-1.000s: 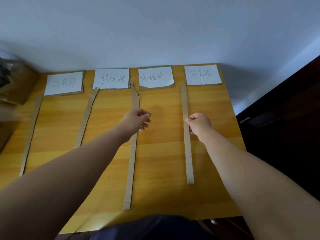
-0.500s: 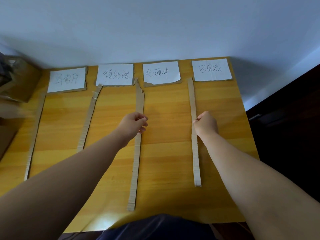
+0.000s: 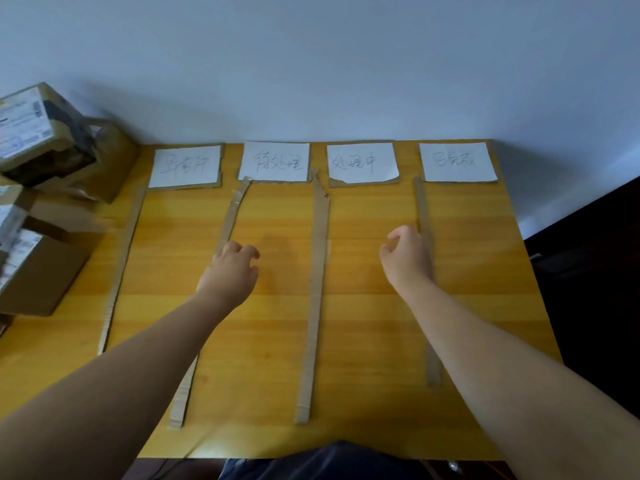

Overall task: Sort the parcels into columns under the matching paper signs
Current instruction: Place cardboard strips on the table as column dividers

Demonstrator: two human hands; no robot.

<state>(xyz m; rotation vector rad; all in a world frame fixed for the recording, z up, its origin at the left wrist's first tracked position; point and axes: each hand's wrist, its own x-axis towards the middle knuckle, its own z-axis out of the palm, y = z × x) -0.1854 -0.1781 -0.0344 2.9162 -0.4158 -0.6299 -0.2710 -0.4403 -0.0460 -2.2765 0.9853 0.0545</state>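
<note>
Head view looks down on a yellow wooden tabletop (image 3: 374, 375) set against a pale wall (image 3: 311, 64). Four paper signs with handwriting lie in a row along its far edge: first sign (image 3: 185, 165), second sign (image 3: 273, 161), third sign (image 3: 362, 162) and fourth sign (image 3: 458, 162). Four cardboard strips run from the signs toward the person: first strip (image 3: 121, 265), second strip (image 3: 232, 213), third strip (image 3: 318, 289) and fourth strip (image 3: 421, 202).

The parcels are piled at the far left, outside the first strip: a labelled upper parcel (image 3: 31, 129) sits tilted above a lower parcel (image 3: 38, 271).

The left hand (image 3: 228, 271) is over the second strip, fingers loosely curled and holding nothing. The right hand (image 3: 408, 258) is just beside the fourth strip, fingers loosely curled with nothing between them; whether it touches the strip cannot be told.
</note>
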